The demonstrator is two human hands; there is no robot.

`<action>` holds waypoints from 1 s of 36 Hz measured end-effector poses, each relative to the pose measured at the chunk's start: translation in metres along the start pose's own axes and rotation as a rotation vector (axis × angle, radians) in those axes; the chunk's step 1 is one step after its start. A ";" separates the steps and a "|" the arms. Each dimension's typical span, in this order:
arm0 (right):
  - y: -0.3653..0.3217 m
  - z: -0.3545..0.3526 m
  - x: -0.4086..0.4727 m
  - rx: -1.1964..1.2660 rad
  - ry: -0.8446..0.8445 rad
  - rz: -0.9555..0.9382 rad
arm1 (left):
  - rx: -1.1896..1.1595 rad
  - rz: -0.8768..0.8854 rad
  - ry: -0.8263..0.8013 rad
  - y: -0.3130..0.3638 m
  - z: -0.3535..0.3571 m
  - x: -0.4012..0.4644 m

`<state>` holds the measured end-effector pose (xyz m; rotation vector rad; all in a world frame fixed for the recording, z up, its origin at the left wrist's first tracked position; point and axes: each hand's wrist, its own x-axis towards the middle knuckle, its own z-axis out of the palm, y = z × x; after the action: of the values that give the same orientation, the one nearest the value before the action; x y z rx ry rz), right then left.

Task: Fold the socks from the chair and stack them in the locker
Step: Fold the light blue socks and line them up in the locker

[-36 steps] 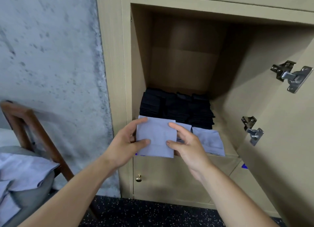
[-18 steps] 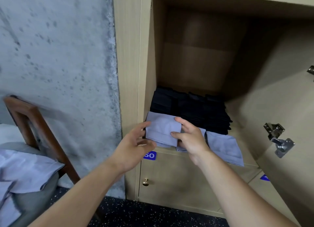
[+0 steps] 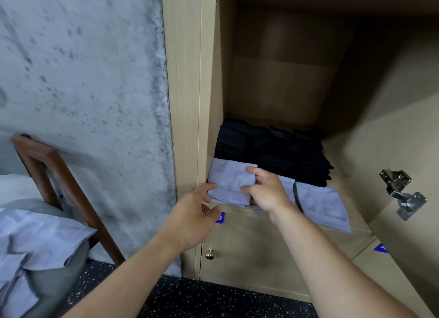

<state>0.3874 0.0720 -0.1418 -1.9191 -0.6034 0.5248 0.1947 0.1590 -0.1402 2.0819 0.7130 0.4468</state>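
Head view: right hand's grip (image 3: 266,189) pinches folded sock (image 3: 229,185) on locker shelf (image 3: 344,227).

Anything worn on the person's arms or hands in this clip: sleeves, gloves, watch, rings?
Nothing shows. Both forearms are bare up to the frame's lower edge, with no sleeve cuffs in view. The left hand and right hand are ungloved, and no watch, bracelet or ring shows on the sides facing the camera.
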 end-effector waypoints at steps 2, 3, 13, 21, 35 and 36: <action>-0.005 -0.005 -0.006 -0.150 0.048 -0.062 | 0.121 0.152 0.073 -0.001 0.001 -0.001; -0.007 -0.008 -0.009 -0.270 0.098 -0.117 | 0.207 0.240 0.107 0.000 0.002 -0.001; 0.002 0.003 -0.021 -0.677 -0.004 -0.397 | 0.516 0.406 0.057 -0.002 0.024 0.007; 0.007 0.010 -0.021 -0.704 -0.104 -0.313 | 0.506 0.290 -0.100 -0.015 0.028 0.011; -0.003 0.007 -0.052 -0.589 -0.056 -0.410 | 0.523 0.342 0.036 -0.004 -0.002 -0.019; -0.006 0.008 -0.058 -0.581 -0.058 -0.431 | 0.513 0.333 0.044 -0.001 -0.006 -0.022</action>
<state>0.3369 0.0437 -0.1343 -2.2162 -1.2770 0.1282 0.1736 0.1492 -0.1391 2.7021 0.5420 0.5346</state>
